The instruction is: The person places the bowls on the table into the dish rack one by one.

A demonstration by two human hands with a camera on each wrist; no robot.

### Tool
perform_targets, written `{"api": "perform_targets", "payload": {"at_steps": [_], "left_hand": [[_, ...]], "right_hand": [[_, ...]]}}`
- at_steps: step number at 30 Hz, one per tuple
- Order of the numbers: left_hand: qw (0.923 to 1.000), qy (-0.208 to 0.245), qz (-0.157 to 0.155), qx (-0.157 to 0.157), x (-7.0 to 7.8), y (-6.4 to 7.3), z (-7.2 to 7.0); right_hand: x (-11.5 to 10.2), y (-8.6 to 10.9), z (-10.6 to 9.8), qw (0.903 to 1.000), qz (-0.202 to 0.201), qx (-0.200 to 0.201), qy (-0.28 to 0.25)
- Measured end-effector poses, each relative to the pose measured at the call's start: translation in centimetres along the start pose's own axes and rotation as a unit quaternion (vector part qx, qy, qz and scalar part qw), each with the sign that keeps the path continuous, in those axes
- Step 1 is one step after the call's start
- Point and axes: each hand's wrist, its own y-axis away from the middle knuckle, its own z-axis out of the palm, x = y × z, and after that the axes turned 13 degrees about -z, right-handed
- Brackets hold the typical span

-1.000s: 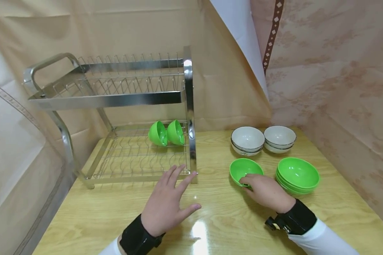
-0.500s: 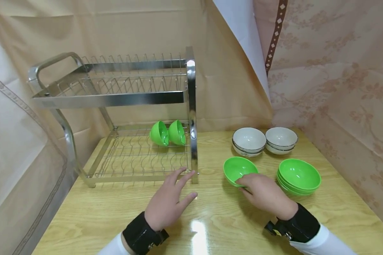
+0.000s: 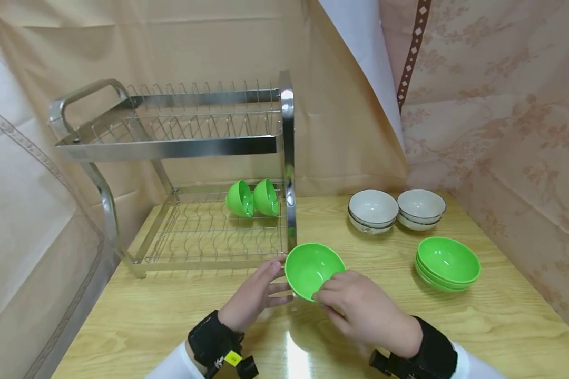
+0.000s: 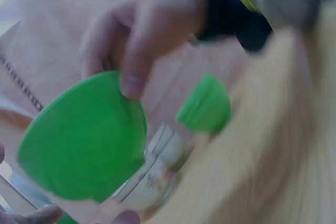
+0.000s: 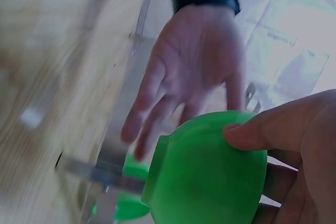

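My right hand [image 3: 360,310] pinches the near right rim of a green bowl [image 3: 308,266], tilted and held above the table in front of the rack's right corner. In the right wrist view the thumb lies on the bowl [image 5: 205,174]. My left hand [image 3: 256,292] is at the bowl's left side with its fingers spread; in the right wrist view its open palm [image 5: 197,56] faces the bowl. Whether its fingertips touch the bowl I cannot tell. Two green bowls [image 3: 239,199] stand on edge, side by side, on the lower tier of the metal dish rack [image 3: 180,150].
A stack of green bowls [image 3: 448,260] sits on the right of the wooden table [image 3: 398,316]. Behind it stand two stacks of white bowls, a left stack [image 3: 373,208] and a right stack [image 3: 421,206]. Cloth [image 3: 346,173] hangs behind the table.
The right hand has carried the green bowl leftward, away from the stacks and to the left hand. The left hand has turned its palm toward the bowl.
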Motion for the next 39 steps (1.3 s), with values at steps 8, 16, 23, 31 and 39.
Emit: {"api": "perform_targets", "payload": {"at_steps": [8, 16, 23, 31, 39], "left_hand": [[0.9882, 0.105, -0.051, -0.099, -0.1, 0.1, -0.7], [0.9859, 0.11, -0.052, -0.115, -0.1, 0.4, -1.4], [0.9906, 0.088, -0.057, -0.088, 0.6, 0.8, -1.9], [0.9981, 0.051, -0.013, 0.032, 2.2, 2.5, -4.0], [0.9702, -0.019, 0.035, 0.239, 3.9, 4.3, -8.4]], "right_hand": [[-1.1, -1.2, 0.5, 0.9992, -0.031, -0.003, -0.024], [-1.1, -1.3, 0.8, 0.9989, -0.041, 0.0, -0.024], [-1.2, -1.3, 1.2, 0.9985, -0.052, 0.0, -0.018], [-1.0, -1.1, 1.4, 0.9991, -0.007, 0.004, -0.041], [-0.7, -1.8, 3.7, 0.9988, 0.01, -0.019, -0.045]]}}
